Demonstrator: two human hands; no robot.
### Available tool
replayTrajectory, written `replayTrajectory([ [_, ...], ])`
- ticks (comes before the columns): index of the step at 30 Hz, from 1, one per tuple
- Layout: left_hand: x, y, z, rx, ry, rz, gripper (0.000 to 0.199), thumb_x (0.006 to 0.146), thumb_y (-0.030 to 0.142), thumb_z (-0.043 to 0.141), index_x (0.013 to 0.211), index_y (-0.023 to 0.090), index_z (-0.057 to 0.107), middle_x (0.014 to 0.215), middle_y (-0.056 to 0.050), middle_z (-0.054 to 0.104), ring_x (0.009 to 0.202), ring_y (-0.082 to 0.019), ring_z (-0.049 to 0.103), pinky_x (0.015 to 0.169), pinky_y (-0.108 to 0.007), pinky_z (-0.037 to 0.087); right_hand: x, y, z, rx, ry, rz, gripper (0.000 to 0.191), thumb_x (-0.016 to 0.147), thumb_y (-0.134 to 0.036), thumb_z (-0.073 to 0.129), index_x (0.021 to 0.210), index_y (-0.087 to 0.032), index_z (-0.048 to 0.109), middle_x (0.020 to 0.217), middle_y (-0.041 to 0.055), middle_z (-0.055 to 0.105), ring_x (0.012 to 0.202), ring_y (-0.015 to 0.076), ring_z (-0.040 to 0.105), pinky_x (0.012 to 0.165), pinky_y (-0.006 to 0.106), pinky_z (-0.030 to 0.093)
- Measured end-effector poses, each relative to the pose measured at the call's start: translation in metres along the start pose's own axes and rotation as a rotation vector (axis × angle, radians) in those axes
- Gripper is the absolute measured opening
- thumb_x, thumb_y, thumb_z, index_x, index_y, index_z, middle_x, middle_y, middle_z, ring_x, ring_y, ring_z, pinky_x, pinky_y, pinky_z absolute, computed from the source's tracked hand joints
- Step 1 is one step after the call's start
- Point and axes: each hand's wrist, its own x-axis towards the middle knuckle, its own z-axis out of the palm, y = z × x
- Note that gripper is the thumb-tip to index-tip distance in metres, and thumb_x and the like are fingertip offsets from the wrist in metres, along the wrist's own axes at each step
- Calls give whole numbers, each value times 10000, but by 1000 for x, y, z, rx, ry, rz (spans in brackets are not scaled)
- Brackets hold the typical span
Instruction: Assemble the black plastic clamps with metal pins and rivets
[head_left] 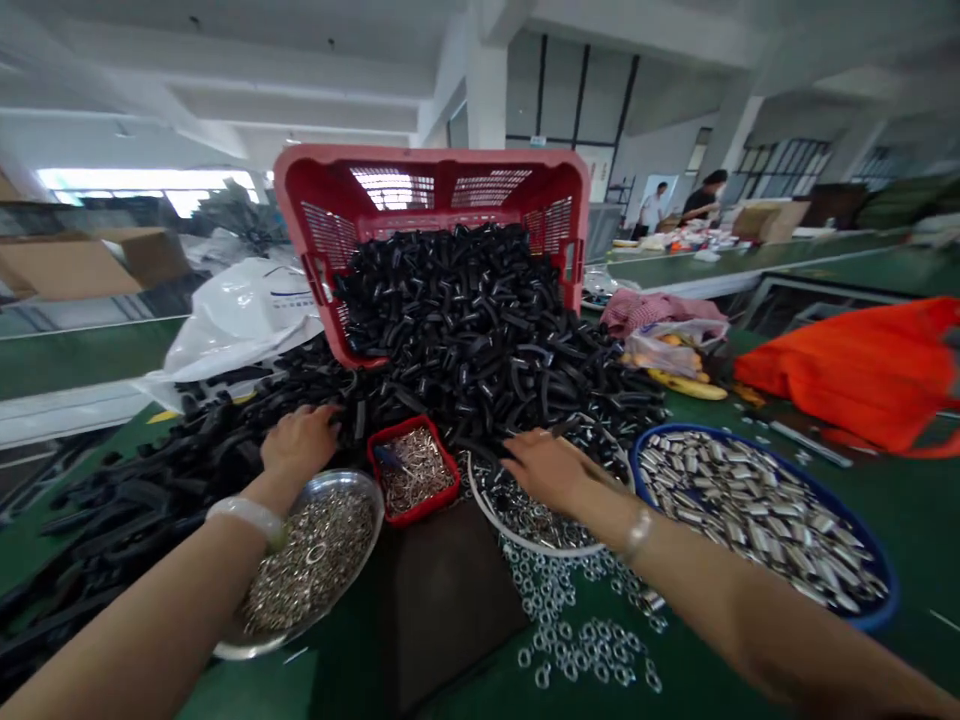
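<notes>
Black curved parts [480, 330] spill from a tipped red basket [432, 156] onto the green table. My left hand [301, 440] reaches to the pile's left side, its fingertips at a black part; its grip is unclear. Below it is a metal bowl [319, 560] of small metal pieces. My right hand [547, 468] is over a white-rimmed tray [517, 538] of metal hardware, fingertips at the pile's front edge; whether it holds anything cannot be made out. Between the hands stands a small red tray [414, 470] of small pins.
A blue tray [757, 520] of metal cylinders lies right. Loose nuts [585, 650] and a dark mat [450, 600] are in front. An orange cloth [862, 375], bananas [686, 384] and a white bag [236, 315] lie farther out. Two people stand in the background.
</notes>
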Motion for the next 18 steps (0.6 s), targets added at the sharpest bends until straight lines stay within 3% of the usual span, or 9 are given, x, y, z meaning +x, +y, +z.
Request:
replayTrajectory([
  [2, -16, 28, -1, -99, -26, 197, 409, 812, 411, 362, 1152, 257, 530, 1151, -73, 547, 958, -266, 544, 776, -376, 445, 25, -14, 6, -27, -106, 42, 305, 802, -372, 467, 879, -135, 644, 873, 136, 660, 859, 244, 588, 688, 340, 471],
  [4, -39, 60, 0, -185, -74, 458, 410, 786, 399, 412, 1158, 265, 522, 1157, -36, 554, 1002, -229, 531, 849, -334, 422, 39, -22, 9, -32, -125, 65, 259, 784, -335, 487, 861, -142, 641, 806, 116, 669, 773, 223, 602, 629, 312, 466],
  [7, -76, 104, 0, -253, 35, 699, 490, 759, 256, 441, 1249, 241, 435, 1287, -43, 459, 1170, -230, 408, 999, -350, 289, 38, -30, 2, -44, -74, 20, 254, 781, -293, 476, 923, -147, 628, 871, 107, 664, 856, 232, 575, 659, 314, 450],
  [9, -95, 127, -2, -304, 74, 706, 611, 727, 192, 455, 1323, 184, 321, 1311, -93, 430, 1200, -251, 376, 1011, -378, 258, 26, -35, -7, -34, -43, -94, 277, 741, -320, 519, 894, -126, 644, 869, 122, 660, 889, 253, 556, 689, 334, 438],
  [12, -111, 149, -5, -411, -162, 599, 789, 661, 112, 472, 1376, 141, 138, 1154, -131, 563, 1036, -249, 534, 873, -356, 388, 2, -34, -21, 160, -85, -240, 277, 704, -338, 559, 841, -124, 670, 804, 94, 671, 798, 207, 578, 690, 301, 433],
  [13, -114, 152, -5, -451, -246, 578, 781, 661, 103, 465, 1372, 148, 145, 1114, -122, 588, 978, -238, 568, 824, -336, 413, -7, -28, -24, 269, -109, -267, 283, 731, -341, 538, 894, -148, 666, 827, 63, 676, 778, 173, 584, 690, 271, 435],
  [15, -120, 154, -2, -523, -340, 572, 608, 700, 119, 436, 1295, 170, 325, 1071, -102, 612, 925, -219, 590, 782, -309, 425, -24, -2, -28, 415, -113, -257, 322, 809, -346, 457, 1060, -213, 609, 929, 7, 671, 798, 119, 589, 706, 218, 435],
  [16, -123, 152, 1, -555, -354, 569, 479, 723, 136, 422, 1200, 173, 442, 1047, -95, 622, 917, -214, 590, 781, -305, 423, -32, 18, -30, 388, -78, -201, 348, 829, -357, 435, 1131, -243, 564, 1001, -2, 654, 860, 118, 582, 755, 220, 428],
  [18, -128, 146, 8, -622, -378, 539, 289, 742, 163, 415, 984, 174, 573, 969, -80, 646, 891, -211, 594, 777, -304, 425, -46, 68, -34, 87, -36, 144, 357, 846, -277, 405, 1174, -216, 532, 1060, 52, 633, 952, 145, 563, 828, 255, 409],
])
